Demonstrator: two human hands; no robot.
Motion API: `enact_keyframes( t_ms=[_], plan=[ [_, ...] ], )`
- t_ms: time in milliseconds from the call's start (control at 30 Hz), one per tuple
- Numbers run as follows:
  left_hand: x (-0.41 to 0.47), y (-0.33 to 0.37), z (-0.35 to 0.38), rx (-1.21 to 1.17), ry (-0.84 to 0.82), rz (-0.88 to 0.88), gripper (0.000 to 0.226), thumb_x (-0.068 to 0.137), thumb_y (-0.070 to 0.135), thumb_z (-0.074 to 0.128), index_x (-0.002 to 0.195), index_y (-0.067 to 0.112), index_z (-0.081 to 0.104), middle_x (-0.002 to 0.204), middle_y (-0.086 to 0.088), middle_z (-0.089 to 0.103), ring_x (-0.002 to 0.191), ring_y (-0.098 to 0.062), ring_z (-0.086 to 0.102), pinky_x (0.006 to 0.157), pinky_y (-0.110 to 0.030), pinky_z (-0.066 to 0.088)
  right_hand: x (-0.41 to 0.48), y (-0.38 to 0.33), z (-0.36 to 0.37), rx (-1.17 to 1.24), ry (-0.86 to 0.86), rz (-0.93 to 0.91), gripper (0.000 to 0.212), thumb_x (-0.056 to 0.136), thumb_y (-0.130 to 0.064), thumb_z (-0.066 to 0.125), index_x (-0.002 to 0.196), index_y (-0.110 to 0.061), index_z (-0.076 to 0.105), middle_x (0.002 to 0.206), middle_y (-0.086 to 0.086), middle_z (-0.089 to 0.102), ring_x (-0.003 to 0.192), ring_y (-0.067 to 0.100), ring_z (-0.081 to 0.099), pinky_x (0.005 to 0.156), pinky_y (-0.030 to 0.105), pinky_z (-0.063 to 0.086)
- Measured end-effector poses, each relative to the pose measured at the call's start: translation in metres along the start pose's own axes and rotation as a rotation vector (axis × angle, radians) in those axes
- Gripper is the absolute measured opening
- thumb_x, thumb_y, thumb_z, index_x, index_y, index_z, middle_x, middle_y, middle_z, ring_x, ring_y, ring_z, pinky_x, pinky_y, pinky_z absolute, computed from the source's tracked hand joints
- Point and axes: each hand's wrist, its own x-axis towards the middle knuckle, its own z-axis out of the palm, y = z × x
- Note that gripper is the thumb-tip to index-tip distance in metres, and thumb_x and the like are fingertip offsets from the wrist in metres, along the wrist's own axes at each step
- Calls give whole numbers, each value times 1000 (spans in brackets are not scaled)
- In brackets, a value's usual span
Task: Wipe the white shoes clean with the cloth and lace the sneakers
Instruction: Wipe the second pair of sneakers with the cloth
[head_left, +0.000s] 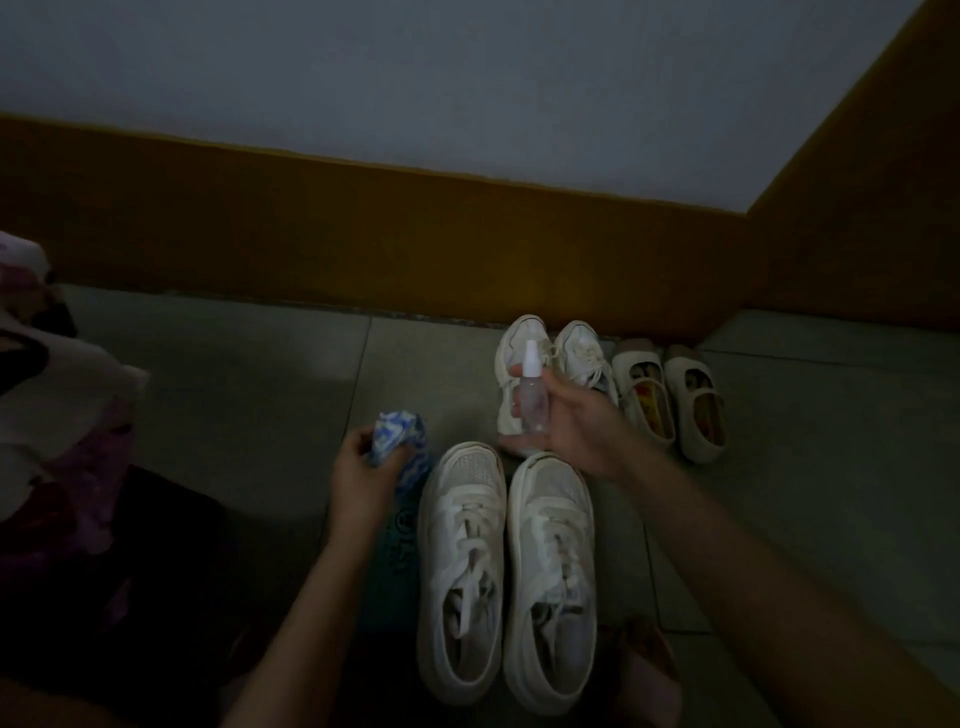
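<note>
Two white laced sneakers stand side by side on the tiled floor in front of me, the left sneaker (462, 566) and the right sneaker (550, 577), toes pointing away. My left hand (363, 478) grips a crumpled blue-and-white cloth (400, 441) just left of the left sneaker's toe. My right hand (571, 421) holds a small clear spray bottle (532, 400) upright above and beyond the right sneaker's toe.
A second white sneaker pair (576, 358) stands near the brown skirting, partly behind the bottle. Beige slip-on shoes (670, 400) stand to their right. A teal bag (397, 561) lies left of the near sneakers. Bundled fabric (52, 395) sits at far left.
</note>
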Motion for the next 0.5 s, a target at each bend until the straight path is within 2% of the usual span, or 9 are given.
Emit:
enact_keyframes(
  t_ms=[67, 133, 200, 267, 333, 400, 500],
  plan=[
    [6, 4, 5, 25, -49, 23, 31, 84, 8, 64, 112, 4, 52, 102, -7, 57, 93, -20, 57, 76, -31, 45, -3, -5, -15, 4, 18, 39, 42, 98, -44, 31, 109, -13, 57, 88, 5, 55, 80, 19, 54, 95, 57, 44],
    [10, 3, 8, 58, -67, 38, 34, 82, 8, 66, 113, 4, 52, 103, -6, 57, 94, -19, 56, 74, -30, 46, -7, -9, -26, -66, 62, 93, 51, 94, -58, 29, 94, -16, 59, 81, 1, 57, 73, 16, 52, 85, 43, 46],
    [10, 0, 10, 68, -67, 39, 31, 82, 7, 66, 111, 5, 53, 102, -6, 57, 94, -19, 56, 72, -29, 45, -7, -10, -37, -131, 95, 130, 55, 90, -66, 26, 79, -20, 56, 72, -2, 54, 64, 13, 48, 70, 32, 39],
    [9, -6, 10, 83, -60, 21, 30, 82, 7, 66, 109, 6, 53, 102, -6, 57, 94, -21, 56, 73, -31, 44, -4, -10, -48, -234, 120, 164, 55, 87, -67, 31, 73, -19, 53, 68, 0, 50, 58, 13, 42, 60, 27, 32],
    [8, -11, 10, 102, -52, -3, 29, 82, 7, 66, 108, 6, 53, 103, -7, 57, 94, -22, 56, 74, -33, 45, 4, -6, -59, -391, 173, 236, 54, 84, -68, 38, 70, -18, 53, 60, 1, 50, 53, 14, 38, 54, 25, 29],
    [7, -13, 9, 97, -48, -12, 27, 83, 6, 65, 107, 7, 52, 102, -8, 57, 91, -21, 56, 72, -32, 45, 12, -1, -62, -577, 302, 301, 51, 82, -67, 46, 73, -17, 53, 54, -1, 50, 51, 14, 37, 53, 24, 29],
    [9, -11, 8, 93, -43, -8, 30, 83, 3, 64, 111, 3, 53, 100, -7, 56, 88, -19, 54, 67, -27, 44, 27, 11, -66, -860, 428, 288, 55, 76, -67, 54, 86, -14, 60, 76, 2, 59, 67, 17, 52, 62, 27, 40]
  ],
)
